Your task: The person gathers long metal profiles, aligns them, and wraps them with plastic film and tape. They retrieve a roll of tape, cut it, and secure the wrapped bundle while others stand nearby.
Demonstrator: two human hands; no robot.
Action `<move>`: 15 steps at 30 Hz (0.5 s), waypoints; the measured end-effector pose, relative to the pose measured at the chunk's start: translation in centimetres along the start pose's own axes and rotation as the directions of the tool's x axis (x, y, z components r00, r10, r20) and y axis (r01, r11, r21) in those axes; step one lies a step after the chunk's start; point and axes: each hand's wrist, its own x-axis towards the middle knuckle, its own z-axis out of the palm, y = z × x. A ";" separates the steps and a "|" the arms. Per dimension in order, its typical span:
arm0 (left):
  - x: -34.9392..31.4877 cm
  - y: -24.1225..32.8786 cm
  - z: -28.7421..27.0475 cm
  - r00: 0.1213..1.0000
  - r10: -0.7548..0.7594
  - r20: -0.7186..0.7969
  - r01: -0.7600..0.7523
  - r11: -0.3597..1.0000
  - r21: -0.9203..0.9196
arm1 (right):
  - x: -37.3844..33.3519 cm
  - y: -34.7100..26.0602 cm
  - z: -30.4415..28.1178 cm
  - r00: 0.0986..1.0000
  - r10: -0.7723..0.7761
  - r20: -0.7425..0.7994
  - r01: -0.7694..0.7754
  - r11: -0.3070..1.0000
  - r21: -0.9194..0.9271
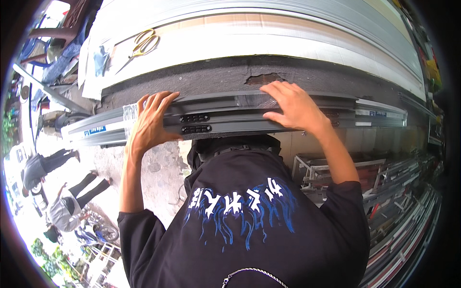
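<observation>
Left grip (152,120) grasps the dark metal profiles (230,114) mid-frame, fingers over far edge, thumb near; right grip (297,108) lies across them, can't tell if clenched. Wide spacing probably steadies the long, grooved lengths. Clear film (254,101) on top. Beyond: ribbed grey tabletop (206,74), torn; scissors (140,49) upper left, gold-handled.

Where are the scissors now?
Head view, upper left: the gold-handled scissors lie on the white surface, beyond the left hand and the dark profiles.
</observation>
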 end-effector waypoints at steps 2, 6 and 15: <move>-0.3 0.6 0.2 1.000 0.018 -0.017 -0.018 1.000 0.004 | -0.1 -0.4 0.3 0.998 0.042 0.039 -0.040 0.998 -0.053; 0.0 1.3 1.1 0.997 0.069 -0.036 -0.068 0.997 0.039 | -0.7 -1.7 1.1 0.999 0.026 -0.034 -0.030 0.990 -0.141; 0.2 0.5 2.4 0.993 0.090 -0.081 -0.086 0.995 0.059 | -1.1 -2.8 2.6 0.998 0.057 0.040 -0.046 0.970 -0.241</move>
